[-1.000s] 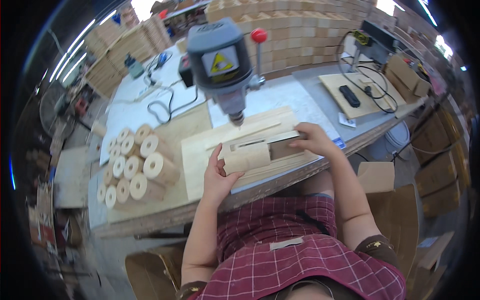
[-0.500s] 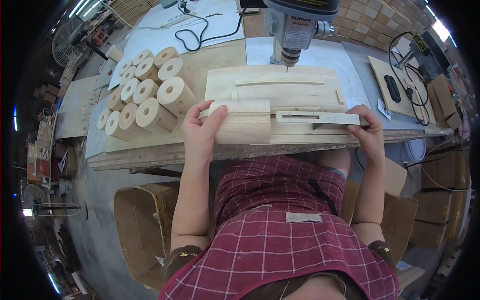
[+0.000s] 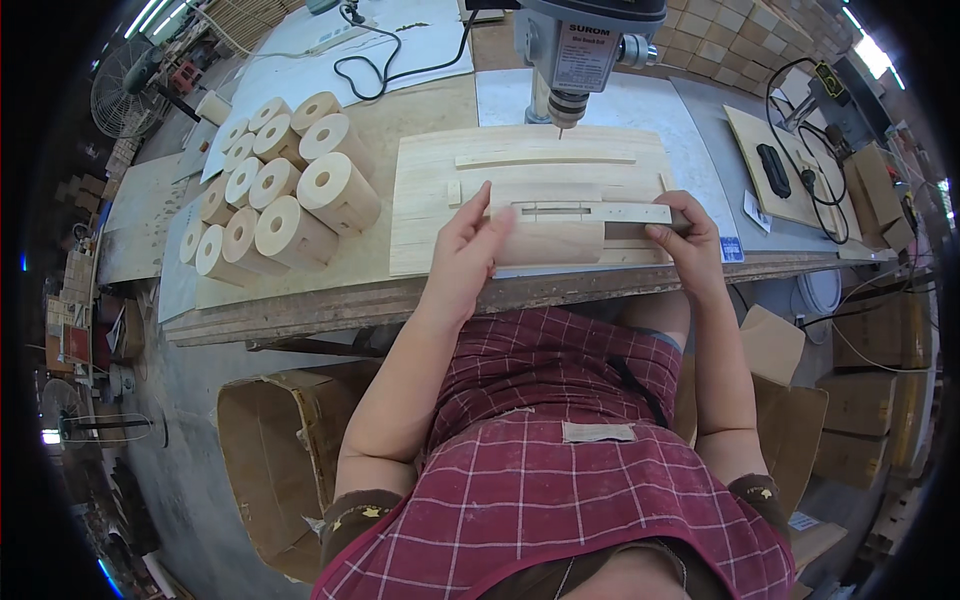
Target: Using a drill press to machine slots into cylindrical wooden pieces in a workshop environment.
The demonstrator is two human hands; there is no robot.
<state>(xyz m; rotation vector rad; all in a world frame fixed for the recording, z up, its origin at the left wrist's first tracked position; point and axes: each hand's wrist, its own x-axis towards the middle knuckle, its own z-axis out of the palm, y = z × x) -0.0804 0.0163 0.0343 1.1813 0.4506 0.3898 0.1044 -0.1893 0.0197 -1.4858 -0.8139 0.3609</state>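
Observation:
My left hand (image 3: pixel 470 235) grips the left end of a pale wooden cylinder (image 3: pixel 555 242), held sideways above a wooden board (image 3: pixel 430 175). A slotted strip jig (image 3: pixel 630 213) lies along the cylinder's top, and my right hand (image 3: pixel 685 230) pinches its right end, beyond the cylinder. Behind them the board carries thin wooden battens (image 3: pixel 545 161) and small blocks. Above stands a grey bench drill (image 3: pixel 585 55) with a thin bit (image 3: pixel 562 130) pointing down, behind the cylinder and not touching it.
Several upright wooden cylinders with centre holes (image 3: pixel 270 180) stand at the left of the bench. On the right are cables, a black bar (image 3: pixel 772 170) on a plywood sheet and a cardboard box (image 3: pixel 870 190). Stacked blocks line the back; open cartons (image 3: pixel 270 460) flank my legs.
Since half a second ago the strip has slid left over the cylinder's top, and my left hand has moved right with the cylinder. My right hand is slightly further left and higher.

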